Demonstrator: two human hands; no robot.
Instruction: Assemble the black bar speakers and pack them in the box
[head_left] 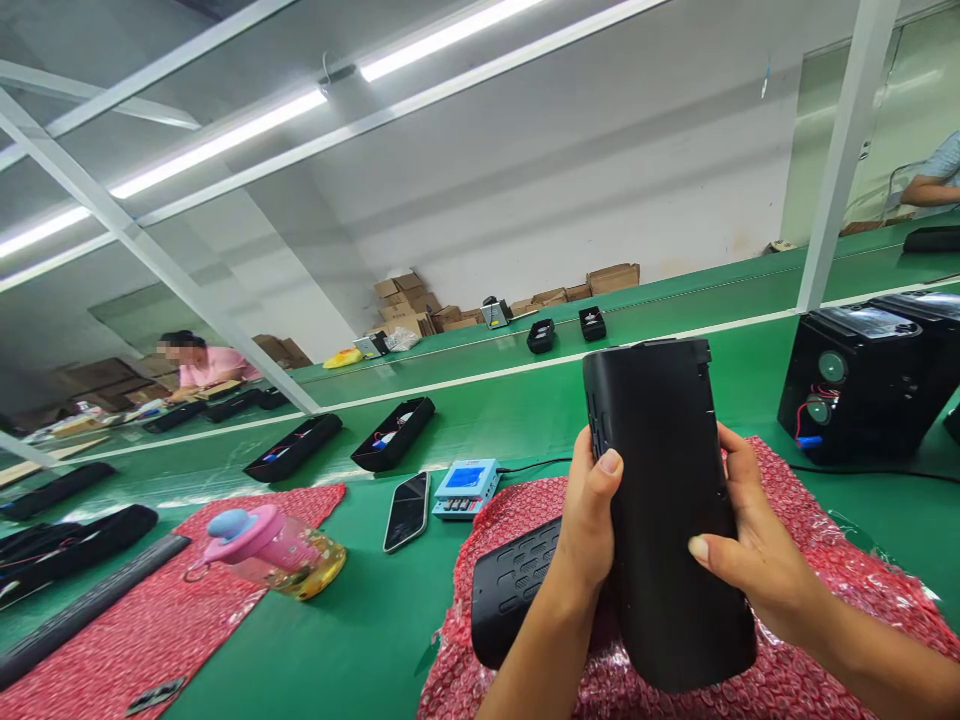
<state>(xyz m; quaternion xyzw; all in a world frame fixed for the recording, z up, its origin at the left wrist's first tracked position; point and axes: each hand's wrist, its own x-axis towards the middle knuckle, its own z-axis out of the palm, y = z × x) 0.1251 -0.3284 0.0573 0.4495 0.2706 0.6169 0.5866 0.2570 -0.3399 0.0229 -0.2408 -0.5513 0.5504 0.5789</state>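
A long black speaker housing (667, 500) with rounded edges is held up in front of me, its smooth side facing me. My left hand (589, 510) grips its left edge, thumb on the near face. On the opposite edge, my right hand (757, 540) wraps round with the thumb pressed on the smooth face. Below lies a second black part with a slotted grille (514, 585), partly hidden by my left forearm. It rests on red bubble wrap (847, 580) spread over the green bench. What is inside the held housing cannot be seen.
A blue tester (466, 488) with a cable, a phone (407, 510) and a pink-lidded drink bottle (262, 545) stand to the left. Open black shells (394, 432) lie beyond. Black speaker units (862, 385) stand at right, near a white post (847, 150). Two people sit farther off.
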